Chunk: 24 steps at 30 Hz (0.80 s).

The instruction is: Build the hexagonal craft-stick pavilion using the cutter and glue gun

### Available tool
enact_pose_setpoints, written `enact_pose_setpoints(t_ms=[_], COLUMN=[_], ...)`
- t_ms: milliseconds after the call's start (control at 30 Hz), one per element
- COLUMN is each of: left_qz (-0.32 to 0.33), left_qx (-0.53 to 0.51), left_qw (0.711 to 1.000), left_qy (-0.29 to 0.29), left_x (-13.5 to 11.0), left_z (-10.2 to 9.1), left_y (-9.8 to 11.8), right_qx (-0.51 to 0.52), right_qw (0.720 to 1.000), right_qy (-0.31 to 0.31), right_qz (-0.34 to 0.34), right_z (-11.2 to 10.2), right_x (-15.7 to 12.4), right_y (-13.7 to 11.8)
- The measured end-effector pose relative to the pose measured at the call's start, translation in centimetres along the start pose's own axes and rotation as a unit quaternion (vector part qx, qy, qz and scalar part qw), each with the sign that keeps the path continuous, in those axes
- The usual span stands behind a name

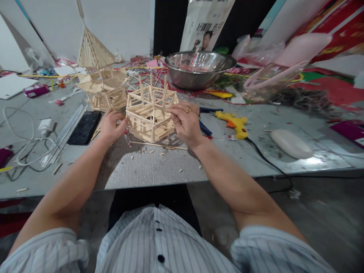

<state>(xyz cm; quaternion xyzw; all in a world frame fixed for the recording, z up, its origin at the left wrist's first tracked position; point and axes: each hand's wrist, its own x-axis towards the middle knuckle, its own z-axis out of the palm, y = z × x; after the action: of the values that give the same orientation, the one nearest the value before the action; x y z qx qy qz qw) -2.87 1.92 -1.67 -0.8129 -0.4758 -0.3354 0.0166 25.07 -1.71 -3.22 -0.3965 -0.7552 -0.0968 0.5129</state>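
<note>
Near the table's front edge (153,178), my right hand (187,123) grasps the stick frame (153,127); my left hand's (111,127) grip I cannot tell.

Desk (142,170): black phone (81,129) lying flat, left side; white charger (46,124) farther left. Steel bowl (193,79) toward back, printed poster (209,23) behind it.

The left hand (113,127) is at the left side of a stick frame (153,120), the right hand (187,122) at its right. Left lie a phone (83,129) and, farther, a pagoda (97,84); right, a glue gun (236,123); far, a bowl (196,79).
</note>
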Motion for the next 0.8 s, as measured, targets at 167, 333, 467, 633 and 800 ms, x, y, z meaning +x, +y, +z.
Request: enact_pose_setpoints(t_ms=[167, 333, 467, 633, 800], left_qz=[-0.031, 0.048, 0.148, 0.173, 0.149], left_qx=[-0.015, -0.032, -0.013, 0.023, 0.034], left_qw=[0.999, 0.980, 0.973, 0.979, 0.983], left_qy=[0.025, 0.191, 0.175, 0.104, 0.098], left_x=[-0.2, -0.6, -1.0, -1.7, -1.9], left_z=[0.2, -0.2, -0.4, 0.5, 1.0], left_y=[-0.2, 1.4, 4.7, 6.8, 6.4], right_qx=[0.039, 0.172, 0.258, 0.320, 0.339], right_qw=[0.993, 0.956, 0.924, 0.903, 0.902], right_qy=[0.073, 0.061, 0.000, -0.055, -0.092], right_qz=[0.081, 0.231, 0.283, 0.281, 0.250], right_z=[-0.3, -0.3, -0.5, -1.2, -1.3], right_x=[-0.1, -0.5, -0.3, -0.1, -0.2], right_y=[1.7, 3.5, 3.7, 3.4, 2.8])
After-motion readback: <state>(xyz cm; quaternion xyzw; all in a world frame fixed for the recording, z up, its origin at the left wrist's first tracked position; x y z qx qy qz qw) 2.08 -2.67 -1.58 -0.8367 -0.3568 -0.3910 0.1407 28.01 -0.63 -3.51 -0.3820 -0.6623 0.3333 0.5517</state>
